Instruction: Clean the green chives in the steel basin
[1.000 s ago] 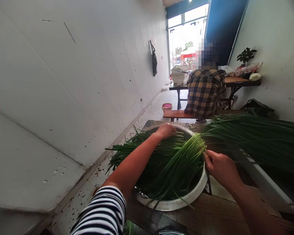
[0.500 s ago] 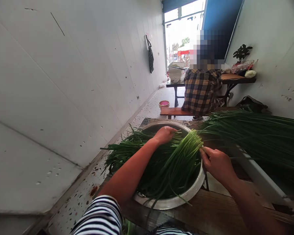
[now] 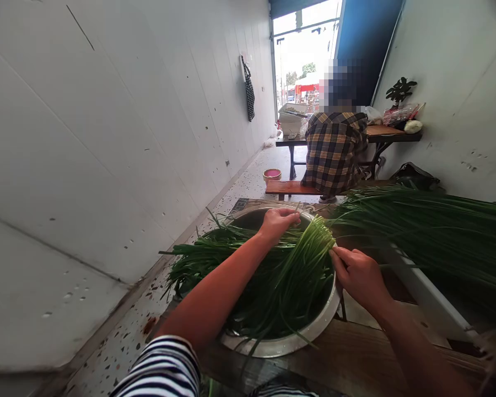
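A wide metal basin (image 3: 275, 347) is full of long garlic chives (image 3: 268, 298), dark green with pale stem ends. One bunch (image 3: 310, 248) lies over the right part of the basin, its light ends pointing up and away from me. At that bunch's right edge, my right hand (image 3: 357, 270) is closed, thumb and forefinger pinching stems by the rim. My left hand (image 3: 279, 223) is over the basin's far side, fingers pinched together. A thin pale stalk shows at its fingertips, though the grip itself is partly hidden.
More long chives (image 3: 430, 231) are heaped at the right above a white-edged container (image 3: 425, 286). The basin stands on a wooden surface (image 3: 355, 353). Ahead, a person in a plaid shirt (image 3: 334, 149) sits on a red bench (image 3: 285, 188) at a table. A pink bucket (image 3: 271, 175) stands on the floor.
The whole view has shifted slightly, moving the scene left. My left hand is a little farther from the bunch's pale ends; my right hand keeps its pinch at the bunch's edge.
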Tool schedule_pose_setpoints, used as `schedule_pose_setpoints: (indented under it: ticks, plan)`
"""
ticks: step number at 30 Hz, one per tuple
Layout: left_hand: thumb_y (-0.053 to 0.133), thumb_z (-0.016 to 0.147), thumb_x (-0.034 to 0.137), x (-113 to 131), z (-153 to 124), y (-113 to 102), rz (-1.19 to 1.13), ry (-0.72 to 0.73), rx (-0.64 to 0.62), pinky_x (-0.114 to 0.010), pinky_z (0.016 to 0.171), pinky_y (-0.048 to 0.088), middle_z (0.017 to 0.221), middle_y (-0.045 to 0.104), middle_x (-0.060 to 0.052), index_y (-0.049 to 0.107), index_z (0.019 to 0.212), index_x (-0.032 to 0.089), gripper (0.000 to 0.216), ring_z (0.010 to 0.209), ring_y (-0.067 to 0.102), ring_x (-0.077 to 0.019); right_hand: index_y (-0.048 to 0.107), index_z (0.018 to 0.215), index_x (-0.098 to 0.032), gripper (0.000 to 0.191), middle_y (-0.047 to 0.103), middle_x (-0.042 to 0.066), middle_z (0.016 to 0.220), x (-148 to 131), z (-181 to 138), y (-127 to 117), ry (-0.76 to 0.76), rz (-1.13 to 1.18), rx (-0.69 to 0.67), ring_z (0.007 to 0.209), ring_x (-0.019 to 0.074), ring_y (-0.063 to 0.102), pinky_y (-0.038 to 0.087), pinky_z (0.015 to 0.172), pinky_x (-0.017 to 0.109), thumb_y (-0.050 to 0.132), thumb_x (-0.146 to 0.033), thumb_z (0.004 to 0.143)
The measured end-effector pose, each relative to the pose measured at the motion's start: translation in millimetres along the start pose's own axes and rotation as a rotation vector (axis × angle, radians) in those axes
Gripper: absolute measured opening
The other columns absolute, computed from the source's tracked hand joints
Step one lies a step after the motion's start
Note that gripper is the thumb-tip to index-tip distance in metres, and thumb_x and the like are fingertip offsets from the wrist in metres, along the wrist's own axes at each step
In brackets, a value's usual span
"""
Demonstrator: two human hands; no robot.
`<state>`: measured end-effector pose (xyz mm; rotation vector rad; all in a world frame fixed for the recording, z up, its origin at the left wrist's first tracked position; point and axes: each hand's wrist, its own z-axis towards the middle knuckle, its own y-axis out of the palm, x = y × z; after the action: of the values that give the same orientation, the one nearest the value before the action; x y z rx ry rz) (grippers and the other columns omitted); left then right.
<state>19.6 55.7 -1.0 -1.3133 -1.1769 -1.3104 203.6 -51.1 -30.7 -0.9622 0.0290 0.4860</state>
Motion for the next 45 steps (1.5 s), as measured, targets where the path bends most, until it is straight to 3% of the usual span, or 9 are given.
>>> schedule_pose_setpoints:
  ticks: [8,28,45]
  plan:
    - [0.069,0.066,0.018,6.1,-9.5,12.0,-0.061,-0.040,-0.006,-0.021,0.055,0.039,0.060,0.063,-0.002,0.070,0.074,0.010,0.012,0.052,0.049,-0.0062,0.065,0.070,-0.017,0.036,0.063,0.001,0.055,1.7,-0.8,1.0,-0.030,0.011,0.004,0.049,0.0124,0.049,0.031,0.055,0.024,0.039,-0.029,0.092]
    - [0.066,0.070,0.013,2.6,-5.3,7.8,-0.238,-0.200,-0.117,-0.017,0.048,0.035,0.059,0.058,-0.002,0.069,0.081,0.007,0.012,0.048,0.048,-0.0040,0.064,0.068,-0.018,0.039,0.061,0.001,0.053,0.5,-0.3,-0.8,-0.017,0.017,-0.004,0.047,0.0115,0.047,0.030,0.053,0.024,0.036,-0.031,0.092]
    - [0.072,0.065,0.013,3.1,-7.2,9.4,-0.283,-0.235,-0.121,-0.017,0.047,0.036,0.059,0.059,-0.002,0.070,0.079,0.008,0.015,0.049,0.049,-0.0040,0.065,0.070,-0.018,0.037,0.063,0.001,0.055,-0.3,0.6,-1.9,-0.028,0.009,0.003,0.046,0.0117,0.049,0.032,0.053,0.023,0.037,-0.030,0.092]
